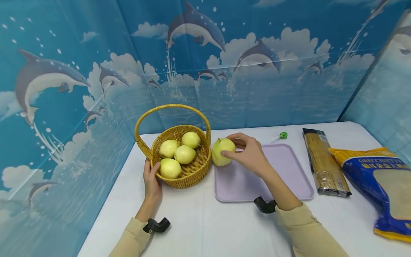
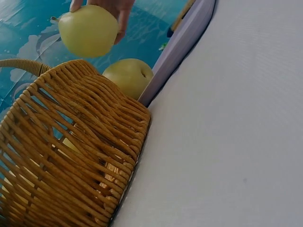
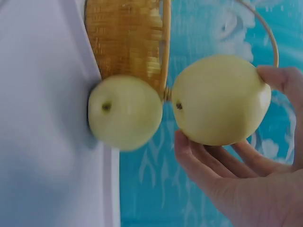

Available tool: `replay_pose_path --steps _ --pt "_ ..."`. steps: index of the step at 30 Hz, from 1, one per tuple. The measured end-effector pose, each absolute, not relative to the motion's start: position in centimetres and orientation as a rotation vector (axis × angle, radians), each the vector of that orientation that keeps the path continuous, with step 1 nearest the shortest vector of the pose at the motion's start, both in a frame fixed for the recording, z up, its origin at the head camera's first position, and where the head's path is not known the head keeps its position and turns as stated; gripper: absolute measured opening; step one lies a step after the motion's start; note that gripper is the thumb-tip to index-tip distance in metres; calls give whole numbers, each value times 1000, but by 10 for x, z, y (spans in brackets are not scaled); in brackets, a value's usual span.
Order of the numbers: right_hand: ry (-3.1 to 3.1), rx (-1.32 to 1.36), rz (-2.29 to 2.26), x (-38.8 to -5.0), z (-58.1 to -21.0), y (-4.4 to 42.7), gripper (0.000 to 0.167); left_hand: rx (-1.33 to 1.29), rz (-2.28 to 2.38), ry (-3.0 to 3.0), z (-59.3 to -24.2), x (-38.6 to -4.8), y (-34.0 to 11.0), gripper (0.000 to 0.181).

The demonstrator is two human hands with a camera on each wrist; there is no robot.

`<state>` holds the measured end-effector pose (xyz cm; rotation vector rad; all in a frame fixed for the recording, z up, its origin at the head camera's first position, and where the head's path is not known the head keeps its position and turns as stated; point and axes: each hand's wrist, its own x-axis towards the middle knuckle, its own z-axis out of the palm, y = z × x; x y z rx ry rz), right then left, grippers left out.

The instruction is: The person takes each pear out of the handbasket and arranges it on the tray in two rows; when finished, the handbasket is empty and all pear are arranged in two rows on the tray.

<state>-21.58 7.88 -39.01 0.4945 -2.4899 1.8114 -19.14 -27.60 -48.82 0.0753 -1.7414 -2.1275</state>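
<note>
My right hand (image 1: 250, 155) pinches a pale yellow-green pear (image 1: 226, 144) between thumb and fingers, raised over the tray's left edge. Just below it, a second pear (image 3: 125, 112) rests at the rim of the lilac tray (image 1: 231, 191), beside the basket; from the head it is largely hidden behind the held one. My left hand (image 1: 152, 185) holds the wicker basket (image 1: 187, 182) by its left side, with the thumb over the rim. Several pears (image 1: 184, 154) lie inside the basket. In the left wrist view the basket's woven wall (image 2: 75, 146) fills the left side.
Right of the tray lie a pack of spaghetti (image 1: 325, 162) and a blue-and-yellow orecchiette bag (image 1: 379, 192). A green lollipop (image 1: 283, 135) sits behind the tray. The basket's tall arched handle (image 1: 173, 106) stands up. A dolphin-print curtain (image 1: 205, 89) hangs behind the white table (image 1: 205, 228).
</note>
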Motion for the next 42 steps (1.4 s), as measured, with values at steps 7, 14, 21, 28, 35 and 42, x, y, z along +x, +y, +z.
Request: replay_pose_path --steps 7,14,21,28,35,42 --pt "-2554 360 1789 -228 -391 102 58 83 -2127 -1711 -486 -190 -279 50" --pt "-2753 109 1666 -234 -393 126 67 69 -2132 -1708 -485 -190 -278 49" --pt "-2867 9 1591 -237 -409 134 69 88 -2130 -1729 -486 -190 -276 49" --pt "-2903 -75 1410 -241 -419 138 76 82 -2136 -1726 -486 -192 -276 50" --pt "-2899 -102 1240 -241 -423 140 83 79 -2134 -1735 -488 -192 -276 50" --pt "-2857 -95 1249 -240 -426 139 79 73 -2121 -1740 -488 -192 -275 49"
